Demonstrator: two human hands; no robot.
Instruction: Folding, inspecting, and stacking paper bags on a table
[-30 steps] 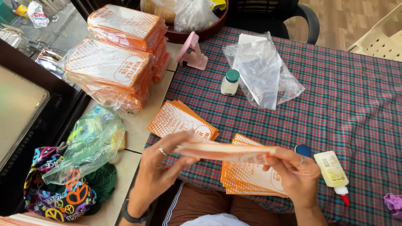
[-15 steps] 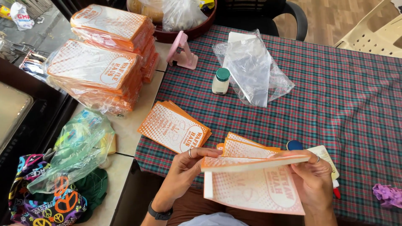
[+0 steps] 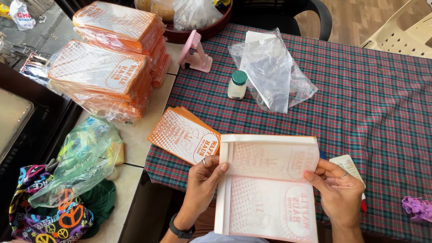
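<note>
Both hands pinch my unfolded paper bag [image 3: 270, 189]: left hand [image 3: 204, 180] at its left edge, right hand [image 3: 337, 189] at its right; orange stack [image 3: 184, 135] lies just left of the bag.

A flat orange-and-white printed paper bag [image 3: 269, 185], seen from its pale back, is held between the left hand [image 3: 204, 180] and right hand [image 3: 336, 191]. A fanned pile of matching orange paper bags [image 3: 184, 134] lies just beside it on the desk [image 3: 369, 90]. Two plastic-wrapped bundles of orange bags [image 3: 105, 67] stand at the far left. A small white bottle with a green cap [image 3: 237, 84] stands beside a clear plastic bag [image 3: 272, 74].
</note>
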